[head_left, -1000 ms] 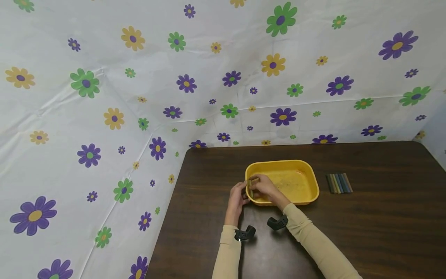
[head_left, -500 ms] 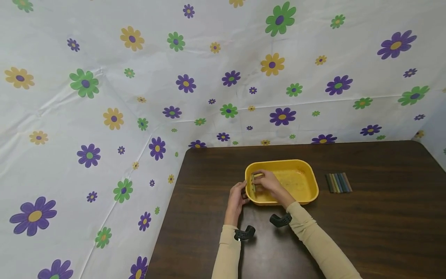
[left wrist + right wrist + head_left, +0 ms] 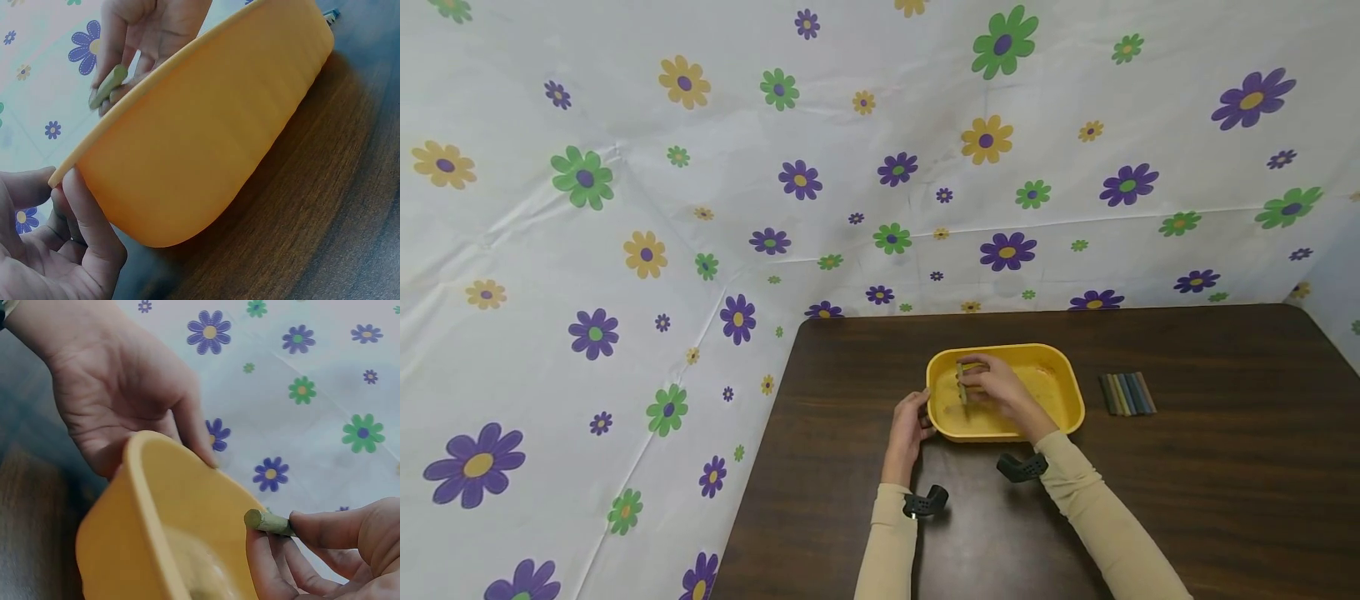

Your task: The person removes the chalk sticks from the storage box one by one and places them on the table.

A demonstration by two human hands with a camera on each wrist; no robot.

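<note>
A yellow plastic tub [image 3: 1006,435] sits on the dark wooden table. At its left end my left hand [image 3: 907,429] pinches the rim, thumb on one side and fingers on the other, as the left wrist view shows. My right hand [image 3: 1000,387] is over the left half of the tub. Between its thumb and fingers it holds an olive-green, chalk-like stick [image 3: 269,523] with a flat round end. In the head view the stick [image 3: 961,383] points away from me, above the tub's floor. Part of it is hidden by the fingers.
To the right of the tub, several chalk-like sticks [image 3: 1127,394] in dark green, yellowish, blue and brown lie side by side on the table [image 3: 1225,467]. A white flowered sheet [image 3: 865,150] hangs behind and at the left.
My right hand has moved right with the stick, from the tub's left end toward its middle. The left hand has stayed at the rim, and the tub has barely shifted.
</note>
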